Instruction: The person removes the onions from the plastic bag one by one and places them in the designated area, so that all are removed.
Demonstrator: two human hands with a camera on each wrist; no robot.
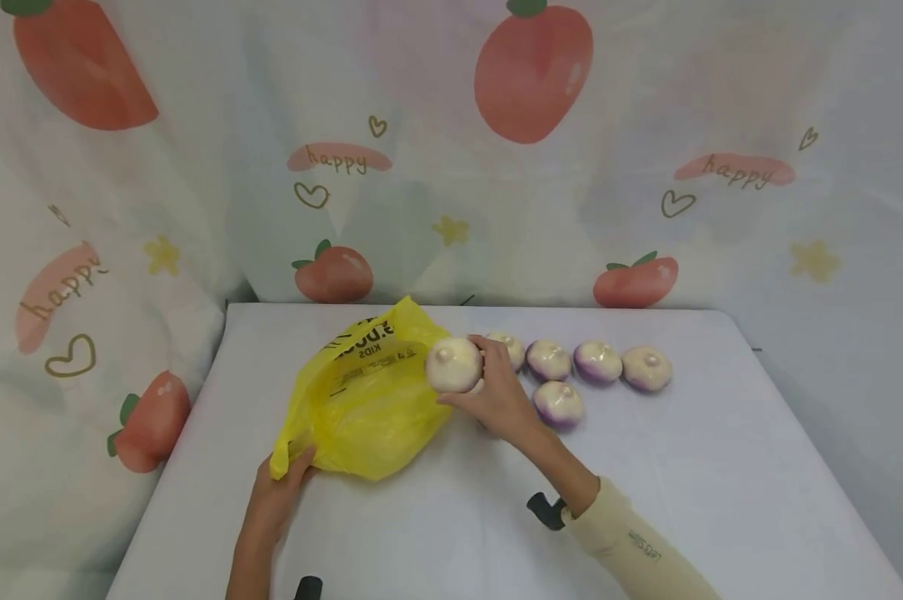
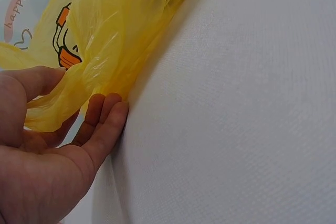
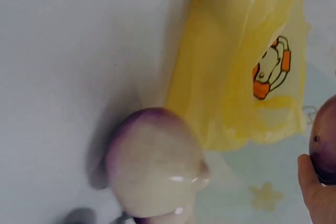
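A yellow plastic bag [image 1: 376, 417] with dark print lies on the table, its mouth spread open. My left hand [image 1: 279, 487] pinches the bag's near left edge; in the left wrist view, the thumb and fingers [image 2: 107, 129] have thin yellow film between them. In my right hand [image 1: 502, 400] is a white and purple turnip [image 1: 452, 365], gripped above the table at the bag's right side. The right wrist view catches only part of this hand and the turnip's purple underside [image 3: 326, 140]. Whether anything lies inside the bag cannot be seen.
More turnips rest on the white table [image 1: 691, 500] to the right: a back row ending at one turnip [image 1: 647, 369], with another turnip [image 1: 559, 405] in front. The right forearm hides part of the table. A printed curtain [image 1: 451, 192] hangs behind the table's far edge.
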